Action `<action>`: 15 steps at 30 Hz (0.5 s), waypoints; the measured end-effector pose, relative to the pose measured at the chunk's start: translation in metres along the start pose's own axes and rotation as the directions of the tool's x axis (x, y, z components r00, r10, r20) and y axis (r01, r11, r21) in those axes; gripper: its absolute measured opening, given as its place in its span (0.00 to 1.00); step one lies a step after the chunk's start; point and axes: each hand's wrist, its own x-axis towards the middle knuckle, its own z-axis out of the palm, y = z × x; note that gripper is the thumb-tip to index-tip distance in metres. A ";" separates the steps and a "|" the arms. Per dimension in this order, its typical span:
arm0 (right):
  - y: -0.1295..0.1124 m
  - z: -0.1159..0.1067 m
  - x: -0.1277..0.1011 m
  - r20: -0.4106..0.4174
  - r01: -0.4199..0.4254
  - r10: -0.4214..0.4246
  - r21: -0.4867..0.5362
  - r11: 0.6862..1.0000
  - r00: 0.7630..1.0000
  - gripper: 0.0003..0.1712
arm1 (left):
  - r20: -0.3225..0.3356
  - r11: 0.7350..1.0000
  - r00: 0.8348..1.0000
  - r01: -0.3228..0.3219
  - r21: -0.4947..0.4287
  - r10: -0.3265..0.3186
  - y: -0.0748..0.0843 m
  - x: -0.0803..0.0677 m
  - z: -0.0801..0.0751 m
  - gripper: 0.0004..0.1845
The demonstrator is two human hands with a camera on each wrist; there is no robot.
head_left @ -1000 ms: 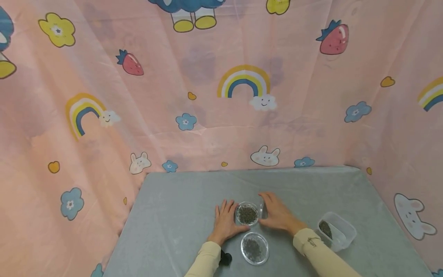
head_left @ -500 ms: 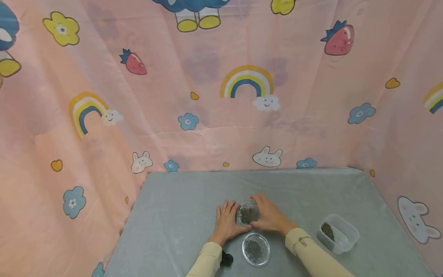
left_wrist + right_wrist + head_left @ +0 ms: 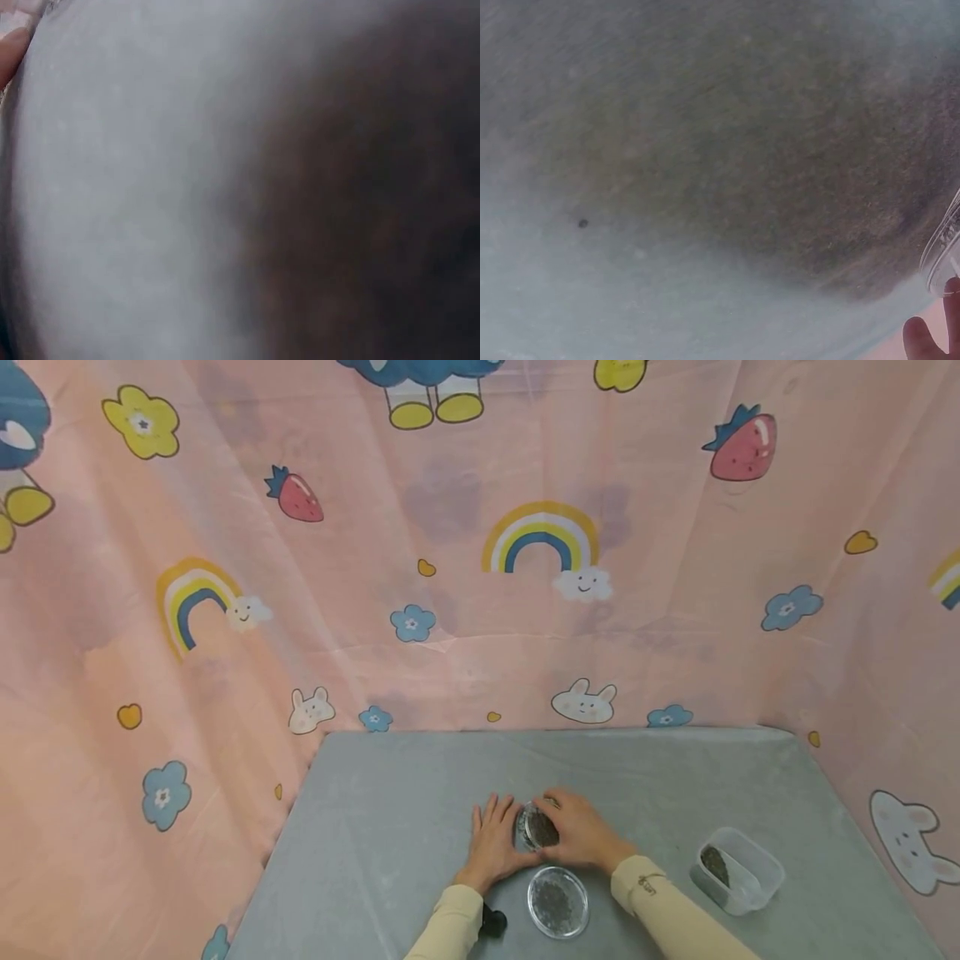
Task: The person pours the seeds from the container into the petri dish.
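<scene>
A small round glass dish (image 3: 542, 832) of dark dried leaves sits on the grey table (image 3: 390, 827). My right hand (image 3: 579, 838) curls round it from the right and holds a clear round lid (image 3: 529, 823) tilted against its top. My left hand (image 3: 495, 842) lies flat on the table, fingers straight, touching the dish's left side. A second open dish (image 3: 557, 902) of the same leaves sits just in front, between my forearms. The right wrist view is blurred and shows only a clear rim (image 3: 945, 251) and a fingertip (image 3: 922, 341). The left wrist view shows only blurred grey surface.
A clear plastic tub (image 3: 738, 870) with some dark leaves stands at the right. A small black object (image 3: 492, 920) lies by my left sleeve. Pink patterned curtain (image 3: 480, 568) closes off the back and both sides of the table.
My right hand has moved left from beside the dish onto it, bringing the clear lid over its top. The left hand has stayed in place.
</scene>
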 end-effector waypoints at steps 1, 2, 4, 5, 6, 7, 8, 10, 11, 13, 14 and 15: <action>0.000 0.001 0.000 0.006 -0.001 0.001 -0.007 1.000 1.000 0.45 | 0.001 1.000 1.000 0.002 -0.001 -0.002 0.000 0.000 0.000 0.48; -0.001 0.001 0.000 0.009 0.000 0.000 -0.008 1.000 1.000 0.45 | 0.001 1.000 1.000 0.002 -0.003 -0.002 0.000 0.000 0.001 0.48; -0.001 0.001 0.001 0.020 -0.007 0.007 -0.001 1.000 1.000 0.45 | -0.004 1.000 1.000 0.001 -0.007 -0.001 -0.001 0.000 0.002 0.47; -0.002 0.001 0.001 0.025 -0.009 0.009 0.004 1.000 1.000 0.44 | -0.005 1.000 1.000 0.001 -0.009 -0.001 -0.001 0.000 0.002 0.47; -0.003 0.001 0.001 0.031 -0.012 0.012 0.012 1.000 0.999 0.44 | -0.006 1.000 1.000 0.001 -0.007 -0.002 -0.001 0.000 0.002 0.47; -0.003 0.001 0.001 0.038 -0.015 0.014 0.021 1.000 0.999 0.44 | -0.007 1.000 1.000 0.001 -0.007 -0.001 -0.002 0.000 0.002 0.47; -0.004 0.000 0.002 0.044 -0.018 0.016 0.030 0.999 0.999 0.44 | -0.009 1.000 1.000 -0.001 -0.008 0.001 -0.002 0.000 0.003 0.47; -0.006 -0.001 0.002 0.058 -0.022 0.020 0.039 0.999 0.998 0.44 | -0.009 1.000 1.000 0.000 -0.008 0.000 -0.002 0.000 0.003 0.46; -0.007 -0.002 0.002 0.061 -0.021 0.019 0.040 0.999 0.998 0.44 | -0.016 1.000 1.000 -0.005 -0.012 0.005 -0.003 0.000 0.003 0.46; -0.009 -0.003 0.002 0.067 -0.021 0.019 0.041 0.999 0.998 0.44 | -0.023 1.000 1.000 -0.009 -0.014 0.009 -0.003 0.000 0.003 0.46; -0.009 -0.004 0.003 0.071 -0.021 0.018 0.038 0.999 0.997 0.44 | -0.030 1.000 0.999 -0.013 -0.015 0.013 -0.003 0.000 0.003 0.46; -0.010 -0.005 0.003 0.074 -0.021 0.018 0.034 0.999 0.997 0.44 | -0.034 1.000 0.999 -0.016 -0.015 0.015 -0.003 0.000 0.003 0.46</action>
